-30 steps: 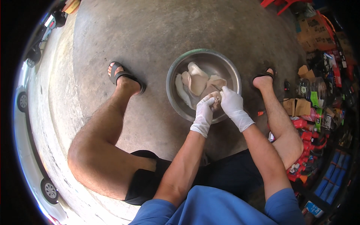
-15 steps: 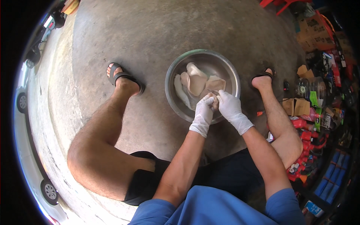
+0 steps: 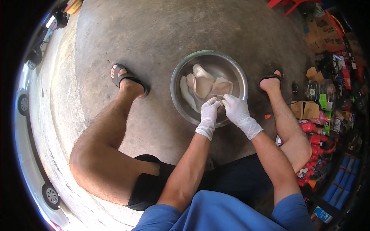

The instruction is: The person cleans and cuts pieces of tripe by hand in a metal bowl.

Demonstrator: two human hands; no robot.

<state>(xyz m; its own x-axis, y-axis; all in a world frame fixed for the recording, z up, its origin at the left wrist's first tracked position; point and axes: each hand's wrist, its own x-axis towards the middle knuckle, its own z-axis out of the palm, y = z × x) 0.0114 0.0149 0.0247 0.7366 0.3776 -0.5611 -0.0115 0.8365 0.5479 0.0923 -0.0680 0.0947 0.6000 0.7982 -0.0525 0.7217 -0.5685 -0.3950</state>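
Pinch over the near side of a steel basin (image 3: 174, 82)

Wears thin white gloves (image 3: 206, 130) on both hands. Grips a small brownish piece (image 3: 220, 109) in the left hand (image 3: 209, 112), thumb and fingers closed on it. Pinches at the same piece with the right hand (image 3: 236, 109), fingertips drawn together and almost meeting those opposite. Covers most of it with the gloves, so cannot tell its full shape. Holds it between the two hands, above the near part of the basin, inside the rim.

Has farther inside the basin a group of pale, soft-looking pieces: a large curved piece (image 3: 203, 85) left of centre, a flatter beige piece (image 3: 222, 86) to its right, and a long white piece (image 3: 186, 93) along the left wall.

Sits with knees spread, in a blue shirt (image 3: 223, 211) and black shorts (image 3: 231, 179), a black sandal on each foot, left (image 3: 129, 77) and right (image 3: 280, 76). Has the basin between both feet, nearer the right one, on a grey concrete floor (image 3: 154, 34).

At the right, crowded close: red bottles (image 3: 314, 139) beside the right knee, a clear plastic jar (image 3: 314, 90) farther off, then a cardboard box (image 3: 325, 34). Beyond the left leg, well apart: a silver car (image 3: 29, 161).
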